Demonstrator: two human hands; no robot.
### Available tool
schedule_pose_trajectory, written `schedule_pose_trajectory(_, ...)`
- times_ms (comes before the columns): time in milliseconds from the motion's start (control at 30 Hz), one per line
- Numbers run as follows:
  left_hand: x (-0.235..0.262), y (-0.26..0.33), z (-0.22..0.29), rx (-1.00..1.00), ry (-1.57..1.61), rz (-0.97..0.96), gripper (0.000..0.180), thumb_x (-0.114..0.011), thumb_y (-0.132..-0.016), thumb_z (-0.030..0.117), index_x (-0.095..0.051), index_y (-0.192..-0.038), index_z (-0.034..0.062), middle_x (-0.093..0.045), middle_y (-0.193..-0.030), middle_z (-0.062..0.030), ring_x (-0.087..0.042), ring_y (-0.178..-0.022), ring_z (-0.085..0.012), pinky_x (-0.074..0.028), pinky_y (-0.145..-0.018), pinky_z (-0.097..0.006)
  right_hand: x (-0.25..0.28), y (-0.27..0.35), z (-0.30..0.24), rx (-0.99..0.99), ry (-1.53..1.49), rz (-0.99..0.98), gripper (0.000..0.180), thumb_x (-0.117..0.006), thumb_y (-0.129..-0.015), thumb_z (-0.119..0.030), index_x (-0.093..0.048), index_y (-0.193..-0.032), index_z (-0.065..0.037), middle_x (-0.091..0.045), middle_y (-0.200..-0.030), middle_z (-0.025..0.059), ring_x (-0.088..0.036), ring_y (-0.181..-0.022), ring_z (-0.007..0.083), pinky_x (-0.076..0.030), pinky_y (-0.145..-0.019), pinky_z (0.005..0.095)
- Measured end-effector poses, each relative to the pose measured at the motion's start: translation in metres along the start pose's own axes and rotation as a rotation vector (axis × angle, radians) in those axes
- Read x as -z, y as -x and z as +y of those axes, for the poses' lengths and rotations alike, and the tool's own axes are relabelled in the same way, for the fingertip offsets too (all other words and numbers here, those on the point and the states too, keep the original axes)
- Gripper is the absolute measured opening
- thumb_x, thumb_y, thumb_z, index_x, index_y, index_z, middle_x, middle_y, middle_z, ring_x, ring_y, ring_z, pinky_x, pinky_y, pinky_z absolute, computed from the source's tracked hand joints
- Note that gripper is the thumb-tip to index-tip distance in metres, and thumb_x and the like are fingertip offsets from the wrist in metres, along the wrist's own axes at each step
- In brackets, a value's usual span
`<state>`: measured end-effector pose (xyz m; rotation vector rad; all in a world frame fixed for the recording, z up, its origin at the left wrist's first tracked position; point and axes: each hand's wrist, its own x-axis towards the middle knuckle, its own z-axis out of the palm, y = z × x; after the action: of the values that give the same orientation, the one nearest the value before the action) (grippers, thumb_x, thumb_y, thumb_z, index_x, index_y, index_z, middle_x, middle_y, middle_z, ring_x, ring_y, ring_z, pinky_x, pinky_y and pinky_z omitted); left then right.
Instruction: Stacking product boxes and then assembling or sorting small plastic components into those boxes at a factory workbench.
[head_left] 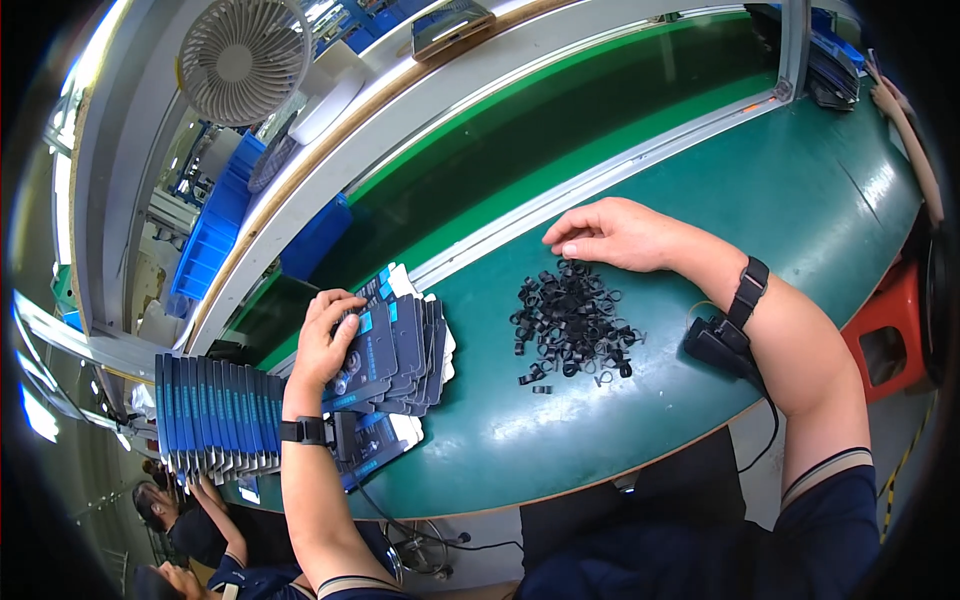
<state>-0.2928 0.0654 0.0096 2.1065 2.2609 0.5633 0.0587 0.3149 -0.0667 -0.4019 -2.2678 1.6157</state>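
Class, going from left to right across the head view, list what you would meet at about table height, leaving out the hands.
Row of upright dark-blue boxes → pile of flat dark-blue cartons → heap of small black ring-shaped clips → black device strapped at the right wrist → red stool.

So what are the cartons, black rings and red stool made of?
Cartons: likely printed card, smooth; thin edges and white flaps suggest it. Rings: perhaps plastic or rubber, slightly shiny; too small to be sure. Stool: probably moulded plastic, smooth, evenly red with a rounded opening.
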Motion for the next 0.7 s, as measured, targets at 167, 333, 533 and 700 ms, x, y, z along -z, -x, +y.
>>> schedule_pose_trajectory(167, 0.016, 0.004, 0.042, -0.02, -0.106, 0.104, 0.028, -0.057, -0.092, 0.024, -0.064, -0.111, 0.0049, -0.058, -0.112, -0.0125, -0.053, -0.106, -0.0302, -0.042, -0.093, -0.038, 0.005, 0.006, -0.006, 0.006, 0.081, -0.009, 0.029, -0.059, -0.094, -0.015, -0.061, -0.12, -0.001, -0.067, -0.11, 0.0107, -0.062, -0.104, 0.0164, -0.048, -0.093, 0.0303)
schedule_pose_trajectory(333, 0.007, 0.013, 0.1, -0.074, -0.199, 0.132, 0.037, -0.069, -0.079, 0.01, -0.062, -0.114, 0.0053, -0.057, -0.114, -0.0142, -0.053, -0.106, -0.0329, -0.043, -0.093, -0.04, 0.008, 0.006, -0.003, 0.027, 0.13, -0.015, 0.03, -0.059, -0.093, -0.016, -0.061, -0.12, -0.001, -0.068, -0.109, 0.0109, -0.063, -0.103, 0.0173, -0.048, -0.093, 0.0309)
schedule_pose_trajectory(533, -0.031, -0.002, 0.18, -0.161, -0.031, -0.031, 0.05, -0.072, -0.074, 0.01, -0.058, -0.122, 0.0064, -0.053, -0.125, -0.0161, -0.051, -0.116, -0.0343, -0.041, -0.099, -0.042, 0.008, 0.005, -0.002, 0.034, 0.14, -0.009, 0.03, -0.059, -0.093, -0.016, -0.062, -0.119, -0.002, -0.067, -0.11, 0.0107, -0.062, -0.104, 0.017, -0.047, -0.093, 0.0314)
schedule_pose_trajectory(700, -0.076, -0.023, 0.219, -0.345, -0.049, -0.336, 0.099, -0.08, -0.068, 0.05, -0.032, -0.147, 0.0146, -0.021, -0.153, -0.023, -0.02, -0.14, -0.0461, -0.024, -0.112, -0.053, 0.014, 0.015, 0.003, 0.172, 0.221, 0.028, 0.028, -0.062, -0.09, -0.015, -0.064, -0.116, -0.003, -0.068, -0.11, 0.0132, -0.063, -0.105, 0.0202, -0.049, -0.092, 0.0335)
